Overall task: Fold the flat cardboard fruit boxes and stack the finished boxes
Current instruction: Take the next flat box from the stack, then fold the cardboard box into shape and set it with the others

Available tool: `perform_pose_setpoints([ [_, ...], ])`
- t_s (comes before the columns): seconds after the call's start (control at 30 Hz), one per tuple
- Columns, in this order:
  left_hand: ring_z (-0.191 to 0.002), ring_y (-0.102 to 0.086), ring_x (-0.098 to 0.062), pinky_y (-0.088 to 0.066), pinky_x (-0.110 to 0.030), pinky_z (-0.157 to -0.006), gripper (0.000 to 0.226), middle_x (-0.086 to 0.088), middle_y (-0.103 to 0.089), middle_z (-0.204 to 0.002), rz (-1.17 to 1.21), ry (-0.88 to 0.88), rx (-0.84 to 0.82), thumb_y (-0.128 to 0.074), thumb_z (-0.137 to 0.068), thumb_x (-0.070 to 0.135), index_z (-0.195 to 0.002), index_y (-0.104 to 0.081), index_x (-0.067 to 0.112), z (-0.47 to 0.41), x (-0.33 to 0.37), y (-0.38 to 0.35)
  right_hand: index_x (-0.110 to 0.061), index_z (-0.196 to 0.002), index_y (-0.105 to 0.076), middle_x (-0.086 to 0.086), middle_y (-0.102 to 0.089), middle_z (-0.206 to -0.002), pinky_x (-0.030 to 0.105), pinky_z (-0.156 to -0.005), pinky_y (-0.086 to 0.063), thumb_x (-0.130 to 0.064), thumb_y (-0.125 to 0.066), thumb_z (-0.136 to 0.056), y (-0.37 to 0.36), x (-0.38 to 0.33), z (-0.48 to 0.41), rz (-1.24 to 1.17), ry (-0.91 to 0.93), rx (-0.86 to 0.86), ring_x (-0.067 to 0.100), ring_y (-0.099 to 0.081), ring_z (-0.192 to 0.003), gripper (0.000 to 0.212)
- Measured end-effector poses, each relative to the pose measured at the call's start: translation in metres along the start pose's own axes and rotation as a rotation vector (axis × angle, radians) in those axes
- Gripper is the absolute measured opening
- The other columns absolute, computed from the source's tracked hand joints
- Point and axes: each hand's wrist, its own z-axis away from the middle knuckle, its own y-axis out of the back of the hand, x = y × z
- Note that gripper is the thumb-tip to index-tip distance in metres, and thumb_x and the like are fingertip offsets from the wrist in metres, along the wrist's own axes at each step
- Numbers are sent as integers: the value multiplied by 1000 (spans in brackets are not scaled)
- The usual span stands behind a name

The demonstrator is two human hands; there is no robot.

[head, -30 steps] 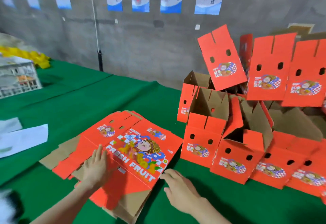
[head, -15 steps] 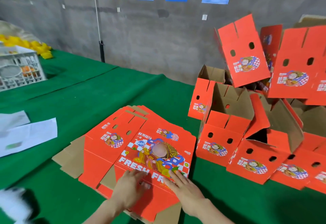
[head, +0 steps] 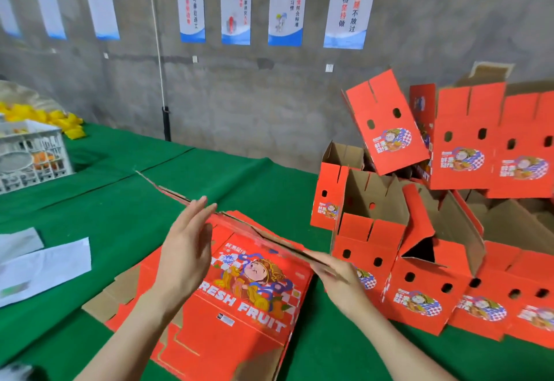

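Green counter [head: 90,230]: open cloth is left free to the left; the right edge is crowded by folded boxes [head: 419,299].
Left hand [head: 186,260]: fingers are held straight, pressed against the raised sheet [head: 263,236].
Right hand [head: 338,278]: placed under the sheet's lower end; its grip cannot be told.
Raised sheet: tilted edge-on above the flat stack [head: 254,305], which is red and printed "FRESH FRUIT".

Your left hand [head: 186,257] stands edge-on at the centre of the frame. Its fingers [head: 204,209] are straight and together, tips pointing up and touching the raised cardboard sheet [head: 269,239]. Your right hand [head: 338,275] sits lower, right of centre, fingers stretched up-left along that sheet, thumb hidden. Both bare forearms enter from the bottom edge, angled toward each other.
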Motion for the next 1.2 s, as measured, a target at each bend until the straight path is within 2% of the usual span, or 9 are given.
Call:
perform_pose_setpoints([
  [0.13, -140, -31, -24, -23, -31, -113, 48, -12, -34, -151, 50, 27, -60, -59, -91, 9, -137, -47, 4, -13, 14, -4, -34, -64, -68, -14, -66, -67, 8, -72, -47, -4, -62, -90, 31, -18, -7, -178, -17, 201, -7, -62, -65, 40],
  [0.23, -142, -27, -25, -22, -35, -116, 64, -14, -31, -151, 102, 145, -102, -65, -88, 18, -143, -37, 3, -18, 19, -14, -14, -84, -71, 4, -73, -87, 39, -85, -52, -2, -62, -89, 60, -31, -5, -356, 5, 250, 20, -66, -84, 17],
  [0.47, -139, -28, -30, -20, -34, -112, 75, -22, -33, -148, 210, 220, -7, -71, -84, 18, -142, -30, -5, -29, 48, -36, -1, -104, -65, 13, -71, -96, 41, -91, -48, 5, -60, -84, 156, -14, 36, -666, -127, 456, 26, -65, -90, 22],
  [0.57, -138, -32, -28, -23, -38, -114, 76, -18, -35, -149, 367, 308, -61, -68, -86, 22, -145, -28, -2, -32, 65, -54, -6, -93, -67, 6, -74, -80, 36, -76, -49, 7, -59, -82, 200, 5, 71, -655, -160, 535, 20, -70, -73, 19],
  [0.7, -83, -63, -18, -52, -26, -73, 35, 9, -70, -100, 810, 412, -180, -64, -88, 8, -121, -56, 10, -29, 105, -75, -5, -96, -68, 9, -75, -86, 34, -73, -48, 4, -60, -81, 252, 30, 123, -632, -175, 577, 21, -72, -78, 20],
  [0.83, -55, -64, -7, -51, -17, -51, 21, 4, -70, -67, 1158, 442, -347, -62, -79, -6, -88, -59, 12, -17, 147, -99, -16, -89, -58, 3, -74, -80, 31, -71, -44, 3, -62, -82, 299, 48, 162, -668, -245, 671, 12, -71, -72, 22],
  [0.97, -67, -69, -16, -56, -26, -58, 50, -8, -74, -84, 1212, 406, -591, -76, -56, -4, -102, -62, 10, 6, 185, -125, -7, -104, -65, 10, -75, -94, 33, -72, -48, 0, -63, -82, 340, 69, 190, -611, -238, 672, 18, -72, -80, 23],
  [1.07, -71, -70, -22, -57, -31, -59, 43, -14, -73, -90, 1264, 412, -626, -71, -64, -3, -104, -64, 10, 23, 203, -142, -9, -115, -56, 7, -70, -104, 29, -75, -49, 3, -65, -84, 354, 78, 206, -490, -228, 733, 15, -69, -88, 34],
  [1.2, -69, -70, -26, -57, -34, -57, 34, -17, -73, -88, 1286, 421, -617, -65, -68, -3, -101, -62, 6, 46, 231, -154, -12, -122, -51, -1, -50, -114, 28, -83, -42, -2, -69, -83, 353, 75, 213, 145, -117, 1123, 14, -52, -101, 44],
])
